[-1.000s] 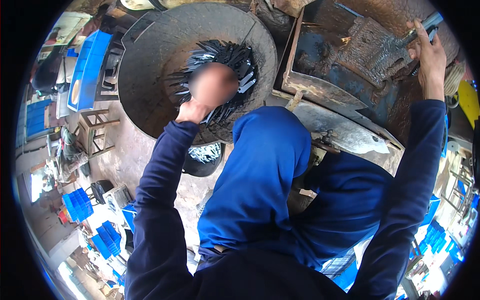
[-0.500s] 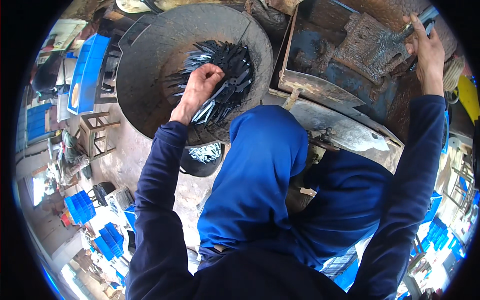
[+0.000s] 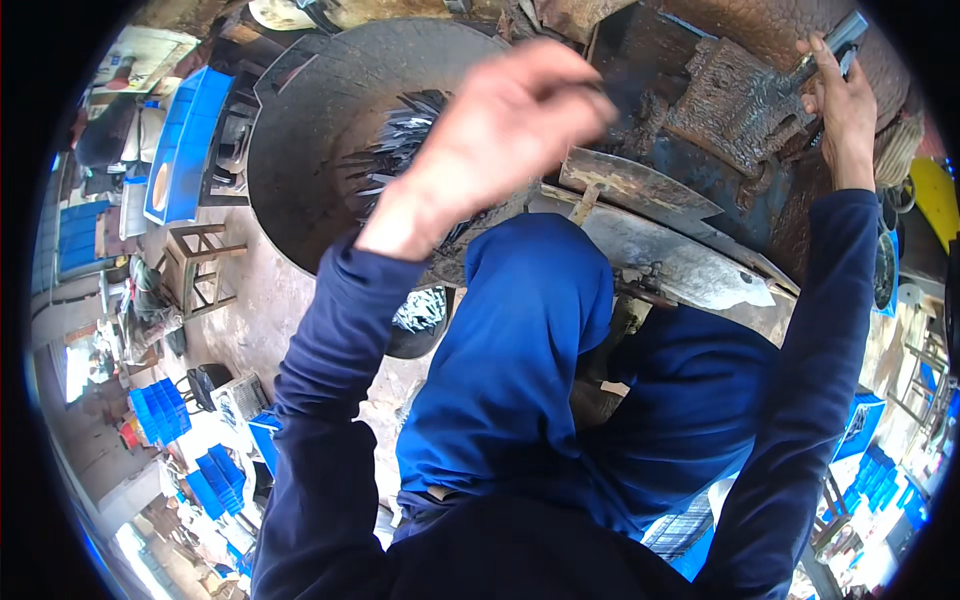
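Observation:
My left hand (image 3: 505, 135) is raised over the right side of a wide dark metal pan (image 3: 300, 165), blurred by motion. Its fingers are curled together; whatever they hold, if anything, I cannot make out. Beneath and beside it, a heap of dark, flat, pointed metal pieces (image 3: 405, 135) lies in the pan, partly hidden by the hand and forearm. At the upper right, my right hand (image 3: 848, 115) is closed around a metal handle (image 3: 847, 30) beside a wet, grimy metal block (image 3: 735, 105). That block sits in a dark, dirty metal trough (image 3: 640, 185).
Below the pan, a dark bucket (image 3: 415, 345) contains shiny light pieces (image 3: 420, 308). A wooden stool (image 3: 203, 265) and a long blue bin (image 3: 183, 145) stand at the left. Several blue bins (image 3: 160, 412) are farther off. My blue-clad knee (image 3: 540, 260) is close to the pan and trough.
My left hand has lifted from the heap in the pan and swung right and up toward the trough. The right hand stays at the metal handle.

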Available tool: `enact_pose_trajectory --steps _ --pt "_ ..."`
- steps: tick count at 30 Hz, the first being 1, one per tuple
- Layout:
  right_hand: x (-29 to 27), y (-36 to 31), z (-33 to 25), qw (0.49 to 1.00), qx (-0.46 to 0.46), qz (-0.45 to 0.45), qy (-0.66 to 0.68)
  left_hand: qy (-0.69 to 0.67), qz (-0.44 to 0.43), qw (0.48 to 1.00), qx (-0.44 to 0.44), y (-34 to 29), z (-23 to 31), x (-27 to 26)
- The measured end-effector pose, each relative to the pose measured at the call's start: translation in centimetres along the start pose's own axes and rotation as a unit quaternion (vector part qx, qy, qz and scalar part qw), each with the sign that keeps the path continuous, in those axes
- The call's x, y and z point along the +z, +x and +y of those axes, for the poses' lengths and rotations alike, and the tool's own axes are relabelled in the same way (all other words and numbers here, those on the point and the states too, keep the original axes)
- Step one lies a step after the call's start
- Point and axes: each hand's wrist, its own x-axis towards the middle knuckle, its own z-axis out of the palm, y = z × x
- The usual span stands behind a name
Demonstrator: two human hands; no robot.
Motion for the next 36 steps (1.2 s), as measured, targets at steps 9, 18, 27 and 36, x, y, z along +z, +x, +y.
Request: enact_pose_trajectory --steps 9,18,27,36 --pt "-1.4 1.3 2.0 1.0 -0.004 -0.01 -0.013 0.502 -0.229 0.801 0.235 -5.7 2.7 7.8" --pt "-5.1 7.7 8.7 0.204 0.534 -0.353 0.741 0.506 -0.314 0.765 0.245 -5.5 1.9 7.6" --pt "-5.7 8.4 8.6 0.485 0.437 -0.374 0.659 0.346 -0.286 0.865 0.223 -6.2 2.8 6.4" --pt "-5.7 7.6 8.5 0.283 0.522 -0.325 0.736 0.503 -0.316 0.773 0.221 -5.5 2.3 7.1"
